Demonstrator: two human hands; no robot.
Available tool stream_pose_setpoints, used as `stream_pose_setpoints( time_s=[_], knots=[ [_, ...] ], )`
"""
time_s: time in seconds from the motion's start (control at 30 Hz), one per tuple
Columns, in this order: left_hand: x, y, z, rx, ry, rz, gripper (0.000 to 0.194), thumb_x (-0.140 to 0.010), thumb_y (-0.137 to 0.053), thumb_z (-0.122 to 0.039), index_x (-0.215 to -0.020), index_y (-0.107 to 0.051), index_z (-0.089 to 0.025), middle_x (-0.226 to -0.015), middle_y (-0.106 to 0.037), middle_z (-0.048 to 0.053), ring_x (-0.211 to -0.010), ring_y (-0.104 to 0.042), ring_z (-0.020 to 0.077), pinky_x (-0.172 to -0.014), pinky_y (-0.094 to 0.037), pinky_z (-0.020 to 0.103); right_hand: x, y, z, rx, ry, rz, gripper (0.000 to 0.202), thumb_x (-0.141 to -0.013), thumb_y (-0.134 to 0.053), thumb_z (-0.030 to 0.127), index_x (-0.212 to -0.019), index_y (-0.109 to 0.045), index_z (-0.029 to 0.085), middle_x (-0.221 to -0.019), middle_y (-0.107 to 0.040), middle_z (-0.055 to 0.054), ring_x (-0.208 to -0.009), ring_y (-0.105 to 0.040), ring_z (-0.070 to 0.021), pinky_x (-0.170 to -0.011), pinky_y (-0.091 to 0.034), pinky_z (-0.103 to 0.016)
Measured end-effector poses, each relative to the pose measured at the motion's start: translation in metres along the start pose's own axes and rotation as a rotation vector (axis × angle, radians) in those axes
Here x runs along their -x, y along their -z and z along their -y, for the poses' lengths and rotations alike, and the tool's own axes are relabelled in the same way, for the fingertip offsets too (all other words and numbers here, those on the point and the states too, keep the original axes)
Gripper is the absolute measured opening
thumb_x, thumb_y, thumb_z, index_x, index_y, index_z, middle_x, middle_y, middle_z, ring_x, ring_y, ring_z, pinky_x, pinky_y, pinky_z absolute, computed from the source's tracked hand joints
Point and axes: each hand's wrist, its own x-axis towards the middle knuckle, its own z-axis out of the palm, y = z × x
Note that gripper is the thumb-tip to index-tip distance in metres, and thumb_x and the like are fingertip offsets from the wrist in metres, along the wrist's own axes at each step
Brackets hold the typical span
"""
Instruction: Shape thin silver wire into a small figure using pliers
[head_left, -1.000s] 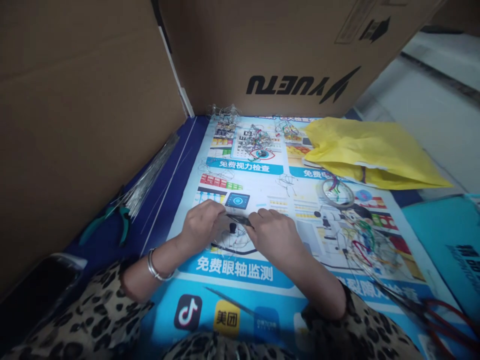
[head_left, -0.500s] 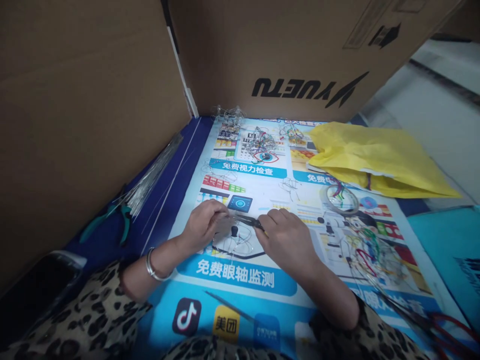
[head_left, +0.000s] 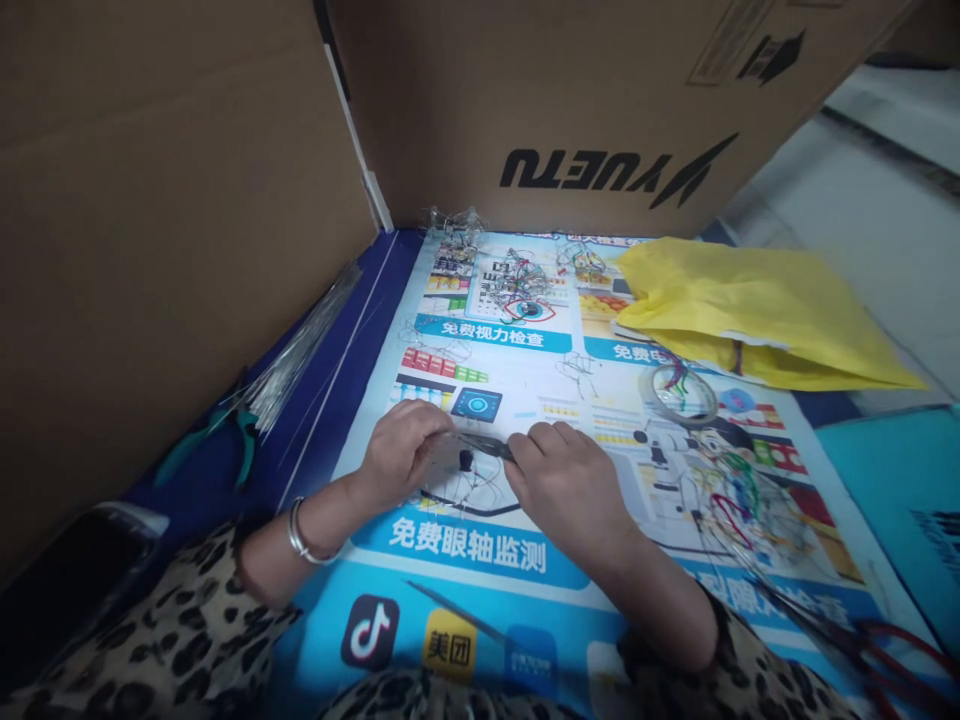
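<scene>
My right hand [head_left: 566, 485] is closed around slim dark pliers [head_left: 487, 445], whose narrow jaws point left. The pliers' handles are mostly hidden in my palm. My left hand [head_left: 401, 450] pinches close to the jaw tips, with thin wire [head_left: 480, 490] at its fingers. Loops of this fine wire spread below, between both hands, over the printed poster [head_left: 487, 550]. Exactly how the jaws meet the wire is too small to make out. A slim pointed metal tool [head_left: 457, 608] lies on the poster nearer to me.
Teal-handled pliers [head_left: 246, 450] and a bundle of straight wires [head_left: 292, 360] lie left. Wire tangles [head_left: 517, 280] sit at the back. To the right are a tape roll [head_left: 694, 421], a yellow bag [head_left: 765, 300] and red-handled scissors [head_left: 892, 640]. Cardboard walls [head_left: 600, 80] stand behind and left.
The pliers have turned slightly in my right hand and their jaws sit a little lower. My left hand keeps its pinch in nearly the same spot. The view has shifted slightly.
</scene>
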Motion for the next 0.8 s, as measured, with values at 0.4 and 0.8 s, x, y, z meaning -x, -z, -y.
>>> stream_pose_setpoints(
  time_s=[0.4, 0.8],
  knots=[
    [0.0028, -0.0001, 0.0040, -0.057, -0.071, 0.014, 0.015, -0.089, -0.044, -0.013, -0.099, -0.053, -0.017, -0.083, -0.065, 0.006, -0.078, -0.059, 0.0158, -0.070, -0.047, 0.034, -0.0012, -0.0039, -0.0027, -0.044, 0.021, 0.061, 0.009, -0.079, -0.056, 0.019, -0.070, -0.059, 0.019, -0.069, -0.058, -0.003, -0.070, -0.050, -0.0194, -0.063, -0.031, -0.030],
    [0.0027, -0.0001, 0.0005, -0.065, -0.049, 0.004, 0.013, -0.087, -0.045, -0.011, -0.096, -0.053, -0.017, -0.081, -0.065, 0.006, -0.076, -0.059, 0.0162, -0.070, -0.047, 0.034, -0.0003, -0.0058, -0.0025, -0.031, 0.049, 0.047, 0.007, -0.080, -0.055, 0.020, -0.075, -0.059, 0.018, -0.070, -0.058, -0.004, -0.071, -0.050, -0.0201, -0.062, -0.030, -0.031]
  ],
)
